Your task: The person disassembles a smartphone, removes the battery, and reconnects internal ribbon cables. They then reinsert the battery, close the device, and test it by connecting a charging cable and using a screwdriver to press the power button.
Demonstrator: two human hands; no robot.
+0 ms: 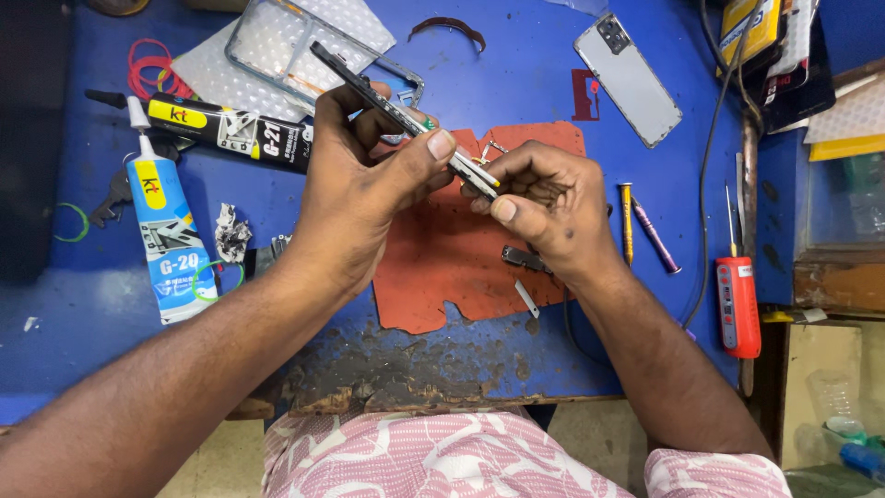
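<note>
My left hand [355, 180] grips a thin dark phone body [387, 97], held edge-on and tilted above the blue workbench, thumb pressed along its near edge. My right hand [544, 198] pinches the phone's lower end between thumb and fingers, where a small yellow tip shows. Both hands hover over a red-orange mat [433, 277] on the bench. A small dark metal part [521, 258] and a silver strip [527, 300] lie on the mat, just under my right wrist.
Two glue tubes, one black [230, 129] and one white-blue [166, 231], lie at left. A clear phone case [277, 41] and a silver back cover [627, 78] rest farther back. Screwdrivers [627, 221], a red tool [737, 304] and cables lie at right. The bench's front edge [415, 387] is worn.
</note>
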